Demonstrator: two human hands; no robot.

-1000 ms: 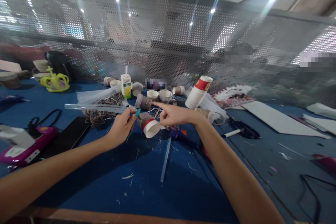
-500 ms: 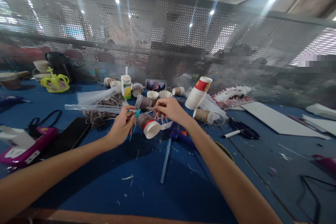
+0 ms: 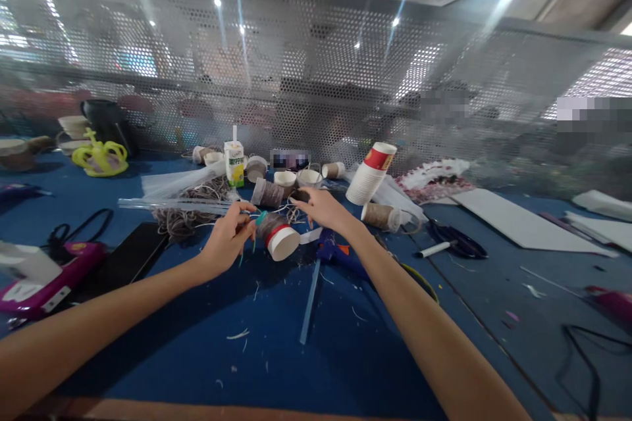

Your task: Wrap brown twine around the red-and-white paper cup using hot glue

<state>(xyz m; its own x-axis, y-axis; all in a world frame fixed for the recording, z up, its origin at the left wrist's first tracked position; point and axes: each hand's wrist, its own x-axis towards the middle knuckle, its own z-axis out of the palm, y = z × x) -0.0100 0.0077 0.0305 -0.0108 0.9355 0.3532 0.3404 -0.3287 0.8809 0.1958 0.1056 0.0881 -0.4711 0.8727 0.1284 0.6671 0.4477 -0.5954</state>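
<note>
- In the head view, a red-banded cup point(image 3: 279, 237) was seen tipped on its side on the blue table point(image 3: 266, 355), its place lying between the two hands.
- Its long axis was slanted, the wrapped end being pointed away and to the left, and the white open end turned toward the person and to the right.
- By the left hand point(image 3: 228, 242), a slim teal item point(image 3: 261, 218) was held in a close pinch of thumb and fingers; its exact kind could not be told. It was overlapped with the cup's wrapped end.
- From the left hand the cup was found just to the right; from the right hand point(image 3: 323, 207), to the left and nearer the person. The left hand was judged the closer.
- The right hand's fingers were half curled and lowered toward pale strings point(image 3: 295, 213), beside a second wrapped cup point(image 3: 268, 193); whether anything was gripped could not be told.
- A glue gun point(image 3: 345, 261) was left near the right forearm.
</note>
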